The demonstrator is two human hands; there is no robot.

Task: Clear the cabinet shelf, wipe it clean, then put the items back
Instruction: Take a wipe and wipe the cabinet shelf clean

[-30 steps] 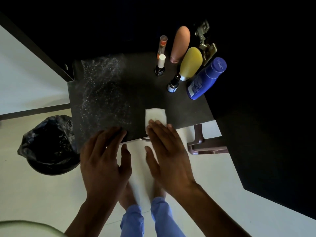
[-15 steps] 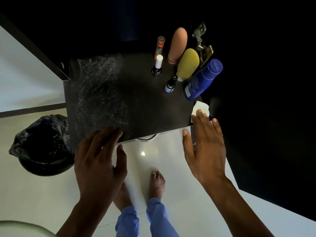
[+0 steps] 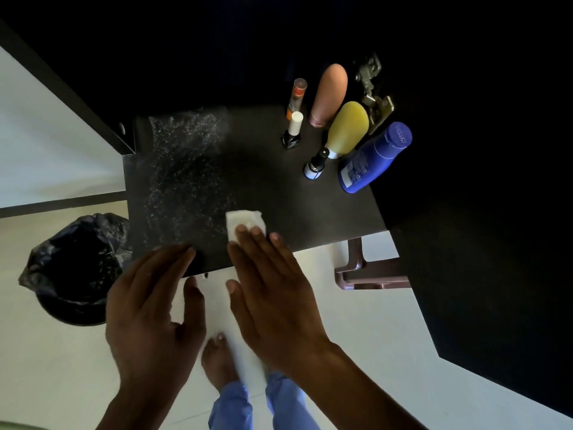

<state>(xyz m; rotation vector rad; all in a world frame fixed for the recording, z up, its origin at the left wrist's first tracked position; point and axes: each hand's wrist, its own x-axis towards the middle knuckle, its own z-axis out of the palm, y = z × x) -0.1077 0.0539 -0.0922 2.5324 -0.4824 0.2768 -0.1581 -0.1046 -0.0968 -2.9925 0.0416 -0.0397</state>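
Cloth (image 3: 242, 221) under right hand's (image 3: 273, 293) fingertips (image 3: 248, 232)

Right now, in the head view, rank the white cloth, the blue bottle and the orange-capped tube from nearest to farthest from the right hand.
1. white cloth, under the right hand's fingertips.
2. blue bottle, right of the shelf front.
3. orange-capped tube, at the back.

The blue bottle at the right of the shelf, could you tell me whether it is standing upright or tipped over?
Upright: the blue bottle stands on its base on the shelf, cap on top, beside the yellow bottle.
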